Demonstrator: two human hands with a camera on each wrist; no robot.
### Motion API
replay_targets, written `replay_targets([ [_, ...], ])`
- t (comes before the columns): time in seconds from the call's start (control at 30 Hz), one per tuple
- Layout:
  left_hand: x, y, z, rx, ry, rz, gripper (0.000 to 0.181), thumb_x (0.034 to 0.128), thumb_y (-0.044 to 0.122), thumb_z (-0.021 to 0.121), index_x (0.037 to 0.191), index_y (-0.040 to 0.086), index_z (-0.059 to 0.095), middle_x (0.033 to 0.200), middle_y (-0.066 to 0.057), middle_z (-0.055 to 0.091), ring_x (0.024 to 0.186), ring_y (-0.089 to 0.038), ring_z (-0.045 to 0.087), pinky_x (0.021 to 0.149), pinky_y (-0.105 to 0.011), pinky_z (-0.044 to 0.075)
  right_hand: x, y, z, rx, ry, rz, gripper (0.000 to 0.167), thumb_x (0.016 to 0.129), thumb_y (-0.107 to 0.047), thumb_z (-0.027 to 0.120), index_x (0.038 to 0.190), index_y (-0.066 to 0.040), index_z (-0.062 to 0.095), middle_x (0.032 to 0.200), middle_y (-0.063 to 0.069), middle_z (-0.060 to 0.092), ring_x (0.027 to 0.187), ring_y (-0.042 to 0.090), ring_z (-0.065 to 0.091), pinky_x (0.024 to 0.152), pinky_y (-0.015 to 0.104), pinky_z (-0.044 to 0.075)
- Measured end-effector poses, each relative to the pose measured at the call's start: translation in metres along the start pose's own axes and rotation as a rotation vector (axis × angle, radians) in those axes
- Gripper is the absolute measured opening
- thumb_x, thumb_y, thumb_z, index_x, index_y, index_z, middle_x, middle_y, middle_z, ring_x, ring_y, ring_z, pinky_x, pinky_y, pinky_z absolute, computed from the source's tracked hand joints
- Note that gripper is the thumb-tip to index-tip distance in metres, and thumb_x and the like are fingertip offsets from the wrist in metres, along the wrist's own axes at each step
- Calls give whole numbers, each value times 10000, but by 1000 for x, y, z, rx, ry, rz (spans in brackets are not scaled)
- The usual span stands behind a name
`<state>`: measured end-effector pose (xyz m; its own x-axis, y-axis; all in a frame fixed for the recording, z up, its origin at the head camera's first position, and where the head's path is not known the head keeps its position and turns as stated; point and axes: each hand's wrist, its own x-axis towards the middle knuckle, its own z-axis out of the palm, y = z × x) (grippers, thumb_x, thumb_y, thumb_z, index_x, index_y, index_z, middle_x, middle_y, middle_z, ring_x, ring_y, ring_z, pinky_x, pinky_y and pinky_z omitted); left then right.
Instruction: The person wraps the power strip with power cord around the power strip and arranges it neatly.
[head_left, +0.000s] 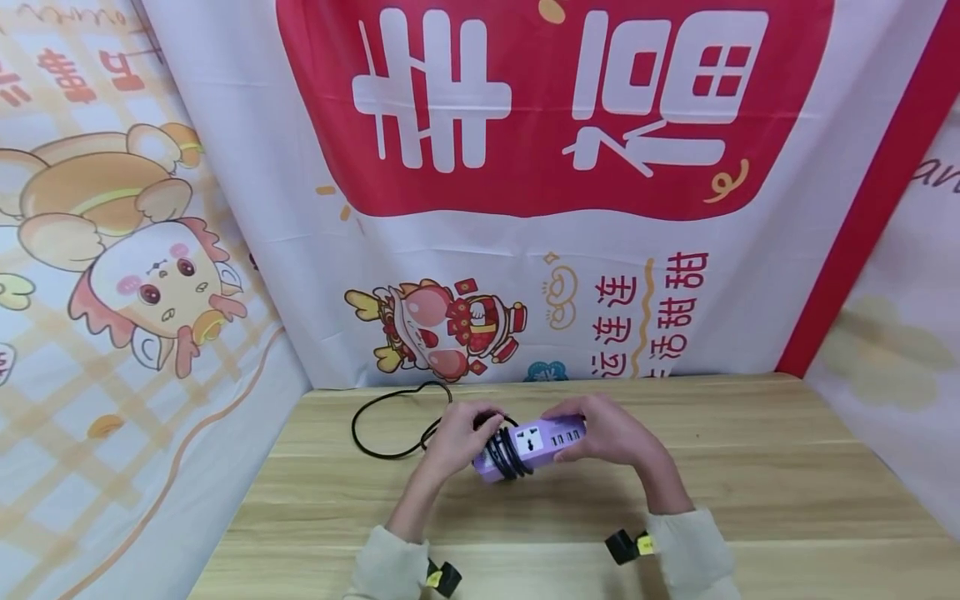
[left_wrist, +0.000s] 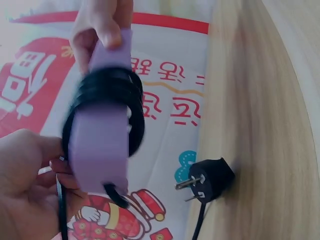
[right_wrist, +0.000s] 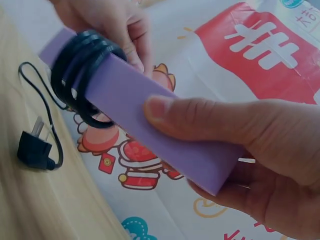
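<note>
A purple power strip (head_left: 551,440) with a socket and several USB ports is held above the table. My right hand (head_left: 611,432) grips its right end, the thumb (right_wrist: 175,117) lying along one flat side. Several turns of black cord (head_left: 504,457) wrap around the strip's left part. Beside that wrapped end is my left hand (head_left: 456,437), which holds the cord between its curled fingers in the left wrist view. The free cord (head_left: 360,429) loops away to the left. Its black plug (left_wrist: 212,177), prongs showing, is also in the right wrist view, near the wooden surface.
The wooden table (head_left: 750,475) extends around both hands. A printed white and red cloth (head_left: 465,242) hangs behind it, and a patterned cloth (head_left: 112,333) covers the left side. Black devices (head_left: 621,547) with yellow labels sit at both wrists.
</note>
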<state>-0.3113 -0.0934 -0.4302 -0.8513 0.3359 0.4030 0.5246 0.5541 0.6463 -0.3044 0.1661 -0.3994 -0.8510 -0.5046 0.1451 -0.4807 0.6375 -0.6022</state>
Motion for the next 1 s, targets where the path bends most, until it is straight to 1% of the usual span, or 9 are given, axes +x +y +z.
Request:
replay_targets([
  [0.13, 0, 7, 1, 56, 48, 4, 208, 945, 119, 664, 1138, 90, 732, 1132, -80, 750, 1091, -234, 697, 997, -469, 506, 3, 3, 3, -26, 76, 33, 566, 670, -240, 927, 1196, -181, 727, 1138, -8, 733, 987, 136, 638, 868, 364, 532],
  [0.23, 0, 8, 2, 72, 76, -9, 243, 940, 91, 655, 1174, 59, 712, 1156, -116, 739, 1116, -262, 689, 1004, -478, 512, 8, 6, 8, -57, 128, 37, 576, 656, -239, 933, 1191, -176, 729, 1126, -1, 741, 985, 142, 661, 872, 370, 547],
  [0.3, 0, 9, 3, 62, 92, -32, 260, 932, 62, 646, 1184, 39, 704, 1141, -136, 740, 1061, -256, 706, 962, -429, 545, 12, 7, 11, -72, 162, 33, 576, 652, -240, 935, 1186, -167, 732, 1122, 18, 745, 991, 163, 677, 884, 388, 557],
  [0.37, 1, 9, 3, 19, 106, -53, 271, 922, 19, 636, 1187, 7, 694, 1086, -163, 747, 967, -243, 724, 842, -335, 592, 14, 9, 14, -73, 192, 43, 586, 645, -246, 939, 1187, -163, 732, 1126, 31, 747, 1000, 180, 687, 900, 395, 562],
  [0.5, 2, 10, 4, -85, 141, -72, 299, 892, -46, 645, 1190, -46, 670, 997, -196, 747, 816, -218, 733, 691, -191, 579, 16, 11, 17, -72, 264, 72, 619, 657, -226, 931, 1225, -127, 708, 1174, 87, 731, 1048, 246, 684, 939, 441, 550],
  [0.6, 2, 11, 2, -127, 157, -87, 289, 873, -39, 674, 1161, -56, 679, 946, -189, 750, 784, -240, 736, 677, -190, 582, 17, 14, 17, -86, 330, 105, 621, 686, -211, 916, 1254, -106, 687, 1218, 124, 708, 1101, 303, 663, 977, 488, 525],
  [0.67, 1, 12, 1, -140, 132, -108, 263, 876, -8, 690, 1134, -56, 692, 923, -177, 752, 772, -245, 731, 672, -188, 577, 17, 17, 16, -95, 370, 126, 618, 705, -221, 908, 1265, -98, 678, 1243, 136, 695, 1133, 327, 648, 996, 508, 510],
  [0.83, -1, 13, 1, -208, -15, -159, 231, 921, 42, 668, 1138, -28, 704, 939, -167, 750, 745, -218, 721, 659, -197, 572, 17, 23, 16, -76, 422, 132, 616, 722, -258, 898, 1264, -69, 673, 1234, 157, 696, 1110, 335, 655, 964, 505, 525],
  [1.0, -2, 17, 5, -273, -73, -176, 239, 941, 63, 657, 1170, 10, 701, 985, -139, 756, 784, -258, 725, 680, -248, 591, 17, 27, 16, -47, 470, 121, 611, 710, -268, 903, 1242, -62, 685, 1186, 171, 713, 1040, 318, 668, 899, 480, 544],
])
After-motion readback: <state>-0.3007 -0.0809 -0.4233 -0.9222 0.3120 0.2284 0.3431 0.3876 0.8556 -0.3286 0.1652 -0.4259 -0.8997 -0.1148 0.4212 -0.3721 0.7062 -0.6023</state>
